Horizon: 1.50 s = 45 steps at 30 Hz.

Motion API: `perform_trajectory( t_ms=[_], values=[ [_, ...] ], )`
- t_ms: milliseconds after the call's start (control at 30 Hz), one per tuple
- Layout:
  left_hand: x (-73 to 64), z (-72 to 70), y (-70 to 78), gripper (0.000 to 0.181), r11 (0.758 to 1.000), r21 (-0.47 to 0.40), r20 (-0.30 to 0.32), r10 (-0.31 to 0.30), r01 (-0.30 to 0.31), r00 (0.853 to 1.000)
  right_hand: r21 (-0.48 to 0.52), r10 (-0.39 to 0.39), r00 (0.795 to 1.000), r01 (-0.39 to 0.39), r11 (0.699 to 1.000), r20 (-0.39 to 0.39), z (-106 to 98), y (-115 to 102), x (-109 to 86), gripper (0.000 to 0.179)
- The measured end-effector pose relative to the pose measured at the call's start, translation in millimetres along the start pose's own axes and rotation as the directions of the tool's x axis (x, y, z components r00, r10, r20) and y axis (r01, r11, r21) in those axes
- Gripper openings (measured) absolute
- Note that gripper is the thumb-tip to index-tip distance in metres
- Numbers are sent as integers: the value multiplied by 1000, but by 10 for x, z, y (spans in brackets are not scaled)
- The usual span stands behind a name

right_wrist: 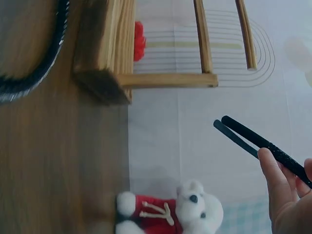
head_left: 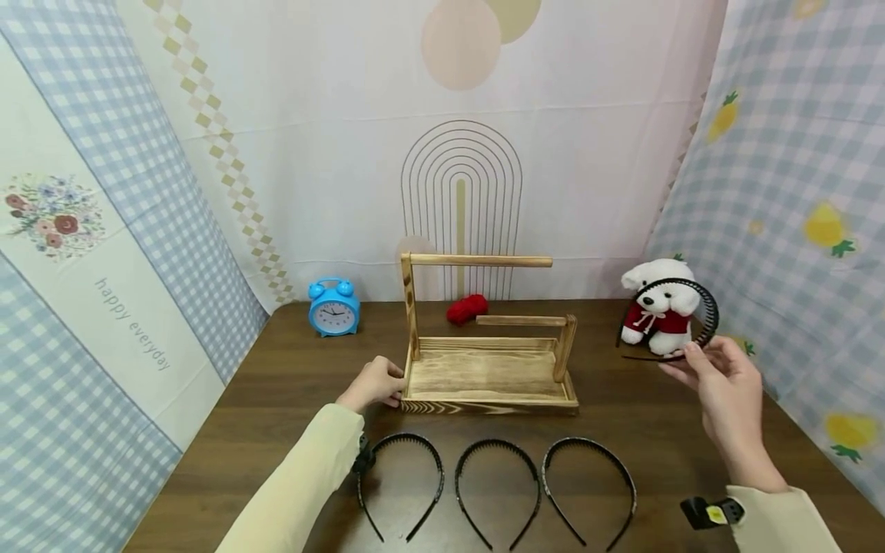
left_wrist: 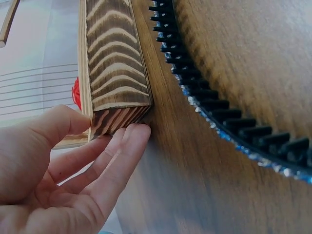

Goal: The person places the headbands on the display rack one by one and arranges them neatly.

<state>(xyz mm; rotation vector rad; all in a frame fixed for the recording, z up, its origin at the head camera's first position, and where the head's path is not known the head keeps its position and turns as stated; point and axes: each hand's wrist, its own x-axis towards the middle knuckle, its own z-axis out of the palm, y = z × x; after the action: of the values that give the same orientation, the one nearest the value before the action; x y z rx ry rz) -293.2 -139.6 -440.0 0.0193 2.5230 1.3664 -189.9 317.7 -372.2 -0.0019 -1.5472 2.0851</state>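
Note:
My left hand [head_left: 376,382] grips the left end of a wooden stand [head_left: 491,407], a shallow tray with two upright posts, each bearing a level bar. In the left wrist view the thumb lies at the rim of the stand's end [left_wrist: 117,119], with the fingers against its side. Off to the right, my right hand [head_left: 729,388] pinches a black toothed headband [head_left: 711,311] between thumb and fingers. The headband is raised, its two tips pointing left toward the stand. Both bars, the taller left one [head_left: 484,261] and the lower right one [head_left: 522,320], are bare.
Three more headbands lie in a row before the stand: left [head_left: 406,436], middle [head_left: 494,442] and right [head_left: 579,441]. A blue alarm clock [head_left: 335,313] stands back left, red yarn [head_left: 467,309] behind the stand, and a white plush dog [head_left: 667,270] back right.

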Motion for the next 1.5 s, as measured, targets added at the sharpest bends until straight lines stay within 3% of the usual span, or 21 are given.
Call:
perform_trajectory(
  t_ms=[233,333,533,833,1200,1500],
  values=[
    [-9,12,2,33,1000,-6,-4,-5,5,1000,69,-17,993,25,997,-116,256,23,63,16],
    [-14,12,11,32,1000,-3,-6,-9,9,1000,64,-39,991,48,997,-128,352,45,100,17],
    [4,13,23,31,1000,-6,-5,-17,17,1000,38,-112,990,115,993,-91,530,119,160,5],
    [1,-1,4,32,1000,-4,8,-20,20,1000,-35,-167,984,165,986,-58,764,232,243,12],
    [-3,6,26,32,1000,12,13,-15,15,1000,-92,-143,988,138,986,-50,916,306,300,13],
    [-6,7,39,33,1000,18,9,-18,18,1000,-241,-167,986,159,957,-13,1028,372,299,15]
  ],
)
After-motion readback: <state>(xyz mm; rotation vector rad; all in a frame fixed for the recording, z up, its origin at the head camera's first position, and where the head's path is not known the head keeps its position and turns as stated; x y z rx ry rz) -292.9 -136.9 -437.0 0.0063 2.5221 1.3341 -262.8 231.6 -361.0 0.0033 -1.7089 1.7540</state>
